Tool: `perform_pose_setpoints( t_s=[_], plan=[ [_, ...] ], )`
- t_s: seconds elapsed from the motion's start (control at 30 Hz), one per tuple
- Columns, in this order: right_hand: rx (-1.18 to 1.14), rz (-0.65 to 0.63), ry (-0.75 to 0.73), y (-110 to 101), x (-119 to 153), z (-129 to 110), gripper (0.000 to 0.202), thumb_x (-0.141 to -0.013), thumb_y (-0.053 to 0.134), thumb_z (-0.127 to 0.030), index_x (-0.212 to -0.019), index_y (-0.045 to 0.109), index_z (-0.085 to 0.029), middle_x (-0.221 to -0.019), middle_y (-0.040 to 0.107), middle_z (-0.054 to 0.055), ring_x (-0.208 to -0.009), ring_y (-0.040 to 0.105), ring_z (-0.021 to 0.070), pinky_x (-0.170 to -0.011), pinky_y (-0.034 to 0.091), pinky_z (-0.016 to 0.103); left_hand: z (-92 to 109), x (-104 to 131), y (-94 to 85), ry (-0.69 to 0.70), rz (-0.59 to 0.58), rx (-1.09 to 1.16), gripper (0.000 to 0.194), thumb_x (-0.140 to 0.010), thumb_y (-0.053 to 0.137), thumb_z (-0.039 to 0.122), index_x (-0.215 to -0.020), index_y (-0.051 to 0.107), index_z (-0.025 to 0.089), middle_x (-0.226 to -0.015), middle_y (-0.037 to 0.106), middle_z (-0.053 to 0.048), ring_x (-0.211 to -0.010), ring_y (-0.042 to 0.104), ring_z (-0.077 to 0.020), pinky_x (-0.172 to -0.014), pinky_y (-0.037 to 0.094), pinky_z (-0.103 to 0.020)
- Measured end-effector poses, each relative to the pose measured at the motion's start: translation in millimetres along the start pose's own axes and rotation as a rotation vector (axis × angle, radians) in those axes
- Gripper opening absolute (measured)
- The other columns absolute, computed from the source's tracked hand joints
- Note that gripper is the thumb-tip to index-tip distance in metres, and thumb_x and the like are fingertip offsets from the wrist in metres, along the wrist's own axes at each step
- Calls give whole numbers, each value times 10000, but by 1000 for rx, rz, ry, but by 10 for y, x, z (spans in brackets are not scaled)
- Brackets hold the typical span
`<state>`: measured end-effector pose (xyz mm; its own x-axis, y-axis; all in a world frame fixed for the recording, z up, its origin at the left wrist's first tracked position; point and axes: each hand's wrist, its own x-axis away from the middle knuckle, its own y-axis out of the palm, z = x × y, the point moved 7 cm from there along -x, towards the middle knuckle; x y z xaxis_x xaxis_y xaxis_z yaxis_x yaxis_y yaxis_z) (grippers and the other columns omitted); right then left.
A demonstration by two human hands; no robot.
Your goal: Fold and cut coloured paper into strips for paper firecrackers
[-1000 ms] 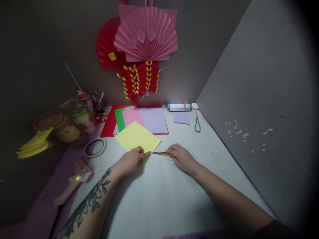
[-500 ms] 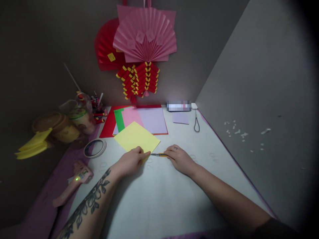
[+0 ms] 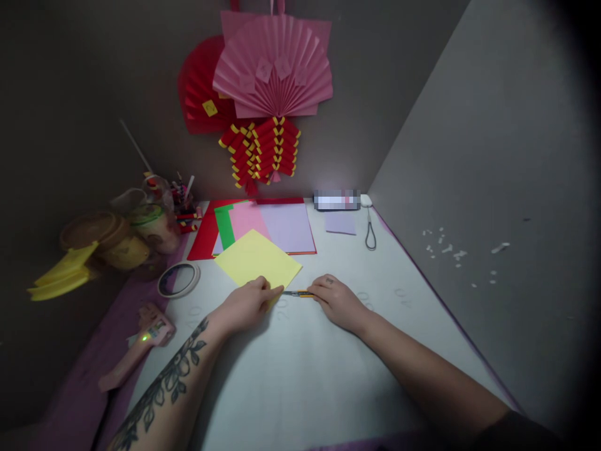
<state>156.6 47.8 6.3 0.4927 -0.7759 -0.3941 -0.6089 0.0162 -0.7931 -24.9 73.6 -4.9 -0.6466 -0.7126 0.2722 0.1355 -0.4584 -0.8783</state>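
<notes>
A yellow sheet of paper (image 3: 257, 257) lies turned like a diamond on the pale table. My left hand (image 3: 251, 304) rests on its near corner, index finger stretched to the right and the other fingers curled, pressing on the paper. My right hand (image 3: 338, 299) is closed around the handle of a yellow utility knife (image 3: 304, 294). The knife lies nearly flat, its blade pointing left, with the tip close to my left index fingertip. What is under my left palm is hidden.
Coloured sheets (image 3: 290, 227) lie at the back, left of a lilac note (image 3: 340, 223) and a strap (image 3: 370, 235). On the left are a tape roll (image 3: 196, 282), a pink glue gun (image 3: 136, 351) and cups (image 3: 157, 227). Paper fans (image 3: 277, 69) hang on the wall.
My right hand and the knife have shifted very slightly left. My left hand and the yellow paper look the same.
</notes>
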Motion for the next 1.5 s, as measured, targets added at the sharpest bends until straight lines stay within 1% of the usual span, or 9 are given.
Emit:
perform_pose_setpoints(
  t_s=[0.17, 0.3, 0.57, 0.87, 1.07, 1.23, 1.37, 1.5],
  plan=[
    [3, 8, -8, 0, 2, -7, 235, -878, 477, -65, -974, 659, -180, -899, 635, 91, -873, 558, 202, -759, 521, 356, 5, -4, 4, 45, 30, -43, 583, -839, 403, 132, -1381, 430, 347, -1020, 507, -57, -880, 542, -179, -748, 422, -259],
    [8, -4, -28, 25, -2, -40, 225, -871, 488, -58, -970, 652, -175, -892, 630, 86, -858, 554, 200, -756, 519, 354, -5, -12, 16, 50, 34, -56, 592, -828, 412, 128, -1378, 434, 345, -1014, 506, -56, -875, 546, -177, -740, 424, -256],
    [10, 11, -47, 40, -4, -87, 220, -873, 483, -58, -944, 652, -181, -864, 622, 85, -846, 553, 199, -738, 518, 344, 11, -6, 6, 55, 44, -66, 577, -833, 401, 132, -1373, 447, 329, -1007, 513, -61, -859, 550, -179, -728, 427, -260],
    [24, -9, -24, 60, 6, -75, 218, -876, 484, -67, -955, 657, -172, -862, 619, 86, -857, 551, 201, -743, 513, 346, 28, 3, -10, 52, 42, -57, 564, -842, 403, 141, -1372, 448, 329, -1016, 517, -57, -865, 547, -178, -734, 419, -257],
    [85, -34, 14, 80, 16, -182, 203, -876, 475, -71, -928, 653, -154, -830, 604, 89, -834, 544, 209, -736, 506, 357, 3, -7, 8, 50, 53, -41, 553, -855, 415, 148, -1365, 446, 359, -1027, 518, -48, -886, 549, -180, -763, 419, -259],
    [133, -75, 24, 131, 24, -253, 196, -871, 480, -61, -925, 647, -149, -826, 596, 88, -834, 535, 213, -728, 498, 346, 23, -2, -9, 49, 50, -49, 550, -853, 399, 152, -1368, 449, 339, -1012, 516, -55, -862, 551, -183, -727, 420, -262],
    [176, -96, 18, 177, 39, -213, 222, -871, 469, -40, -945, 648, -148, -846, 601, 88, -838, 520, 207, -726, 488, 330, 39, 3, -24, 43, 37, -49, 552, -847, 395, 148, -1362, 457, 338, -1001, 513, -57, -847, 548, -181, -713, 418, -260],
    [186, -98, 15, 178, 56, -159, 242, -870, 471, -34, -967, 653, -163, -866, 608, 84, -856, 517, 203, -734, 481, 320, 39, 7, -27, 32, 24, -55, 559, -841, 396, 141, -1363, 456, 335, -1015, 513, -58, -855, 544, -178, -712, 413, -254]
  ],
)
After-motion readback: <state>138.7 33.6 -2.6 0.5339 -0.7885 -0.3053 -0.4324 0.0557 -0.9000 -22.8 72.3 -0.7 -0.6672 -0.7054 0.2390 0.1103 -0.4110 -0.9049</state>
